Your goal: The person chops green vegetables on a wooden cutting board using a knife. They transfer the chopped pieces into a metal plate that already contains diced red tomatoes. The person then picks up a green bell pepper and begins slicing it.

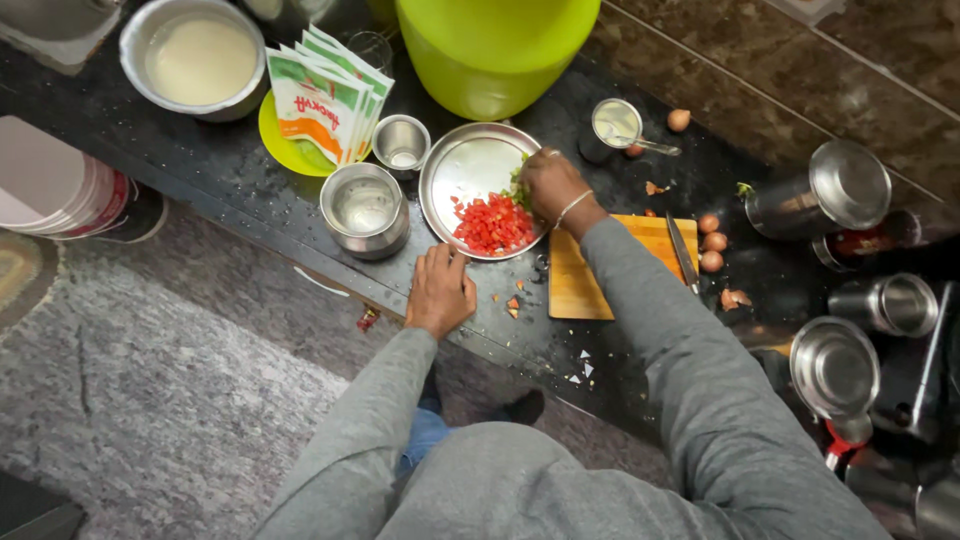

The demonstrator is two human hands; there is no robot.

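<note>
The right hand (552, 185) reaches over the far rim of a round steel plate (470, 165), fingers bunched together around a small clump of chopped green bits (518, 182); the fingertips themselves are turned down and out of sight, so how tightly they pinch cannot be told. A thin bangle circles that wrist. The left hand (440, 290) lies on the dark counter (200, 165) at the near rim of the plate, fingers held close together and curled slightly, their tips touching or just meeting the plate edge; it holds nothing.

On the plate, a heap of diced red vegetable (492, 225) sits toward the near right side, just beside the green bits, while the far left part of the plate is bare metal.

Just right of the plate lies a wooden cutting board (578, 280), partly covered by the right forearm, with a knife (683, 255) along its right edge. Small onions (711, 242) lie next to the knife. Left of the plate stand a steel pot (365, 208) and a smaller steel cup (401, 142). Behind them are paper packets (322, 98) on a yellow-green dish, and a pan of pale liquid (197, 58). A large lime-green tub (490, 45) is cut off by the top edge. Steel vessels at the right are partly out of frame.
</note>
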